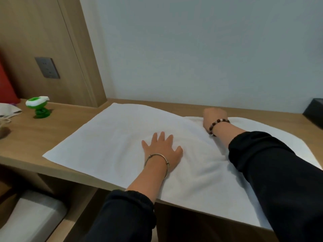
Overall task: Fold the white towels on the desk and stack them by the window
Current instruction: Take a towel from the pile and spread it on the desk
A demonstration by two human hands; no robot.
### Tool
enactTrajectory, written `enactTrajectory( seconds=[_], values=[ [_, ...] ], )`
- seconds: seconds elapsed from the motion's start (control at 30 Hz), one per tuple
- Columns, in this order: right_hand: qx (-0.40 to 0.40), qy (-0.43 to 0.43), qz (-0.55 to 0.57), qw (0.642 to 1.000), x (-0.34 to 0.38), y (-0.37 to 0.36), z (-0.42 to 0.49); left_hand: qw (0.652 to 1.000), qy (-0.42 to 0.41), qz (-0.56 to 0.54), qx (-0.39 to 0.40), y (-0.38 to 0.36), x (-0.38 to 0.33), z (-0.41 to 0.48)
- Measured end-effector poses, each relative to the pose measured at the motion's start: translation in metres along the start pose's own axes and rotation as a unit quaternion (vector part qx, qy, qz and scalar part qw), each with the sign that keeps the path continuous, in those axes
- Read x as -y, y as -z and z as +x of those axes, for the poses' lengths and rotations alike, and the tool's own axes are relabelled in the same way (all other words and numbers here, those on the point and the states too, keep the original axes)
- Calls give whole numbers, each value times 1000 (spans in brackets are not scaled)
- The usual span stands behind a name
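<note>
White towel [108, 137]: lies spread over the wooden desk, its near edge reaching the desk's front lip, with light creases around the two arms.
Left hand [161, 149]: palm down on the middle of the towel, fingers straight and fanned apart, pressing on the cloth. A silver bangle [156, 160] rings the wrist, and the black sleeve is pushed up the forearm.
Right hand [214, 117]: farther back, at the towel's far edge, where the border of an upper layer meets more white cloth to the right. Only the back of the hand and the wrist show; the fingers are hidden, so whether it pinches the cloth cannot be told. A bead bracelet [218, 125] sits on the wrist.
Desk [52, 123]: light wood, running left to right against the wall.
Green and white object [37, 107]: stands on the desk at the left, well apart from the towel.
Black box [314, 112]: at the desk's far right end, partly cut off by the frame.
Socket [47, 67]: grey, on the wood panel behind the desk's left part.
</note>
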State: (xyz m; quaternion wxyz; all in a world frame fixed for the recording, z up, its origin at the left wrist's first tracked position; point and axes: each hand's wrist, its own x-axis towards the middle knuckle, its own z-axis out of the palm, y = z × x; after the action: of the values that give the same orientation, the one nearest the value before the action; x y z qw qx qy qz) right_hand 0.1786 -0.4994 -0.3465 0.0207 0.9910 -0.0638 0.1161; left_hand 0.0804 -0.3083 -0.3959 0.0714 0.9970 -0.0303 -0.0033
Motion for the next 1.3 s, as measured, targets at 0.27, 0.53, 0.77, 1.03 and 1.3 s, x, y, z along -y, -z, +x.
enactTrajectory(
  seconds=[0.27,0.53,0.77,1.03,1.3],
  values=[
    [73,9,160,984,5,3,2,999,41,1,6,0,1,4],
    [219,45,25,974,-46,-26,-34,999,35,4,18,0,0,3],
    [141,-105,-33,984,-101,-14,-30,973,-220,45,-51,6,-13,-1],
    [118,-211,-21,970,-124,-6,-37,957,-276,67,56,6,-11,8],
    [-13,-36,-94,995,-105,8,-44,976,-213,-43,15,8,-35,7]
  ],
)
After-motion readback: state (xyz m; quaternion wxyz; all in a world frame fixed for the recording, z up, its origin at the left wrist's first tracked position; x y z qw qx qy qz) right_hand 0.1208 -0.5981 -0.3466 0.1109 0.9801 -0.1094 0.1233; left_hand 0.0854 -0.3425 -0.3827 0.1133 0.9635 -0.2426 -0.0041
